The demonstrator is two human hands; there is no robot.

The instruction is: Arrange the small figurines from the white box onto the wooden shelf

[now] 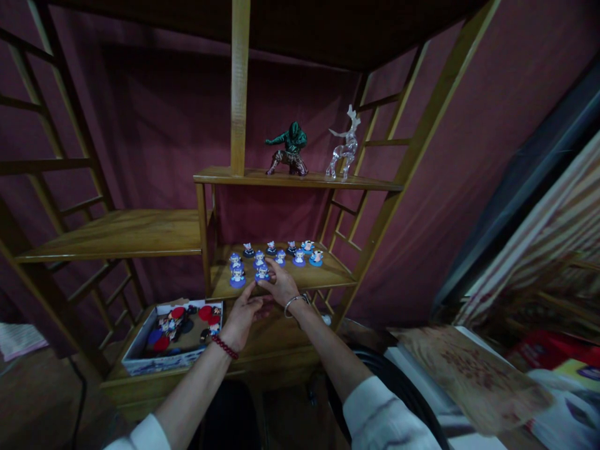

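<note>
A small purple-and-white figurine [262, 273] stands at the front edge of the lower shelf [300, 279]. My right hand [281, 289] is closed around its right side, thumb low and index finger higher. Just below it, my left hand [244, 317] points its index finger up to the shelf edge, close to the figurine's base; its other fingers are loosely bent. To the left is a matching purple figurine [237, 277]. Behind are several more purple ones, dark-based figurines [270, 247] at the back, and blue-based ones [315, 257] on the right.
A box [164, 361] with red, black and blue figurines sits below left. On the upper shelf [262, 179] stand a green-and-brown crouching figure [289, 150] and a clear deer [344, 150]. A wooden post [239, 87] rises above. Flat boards [469, 372] lie lower right.
</note>
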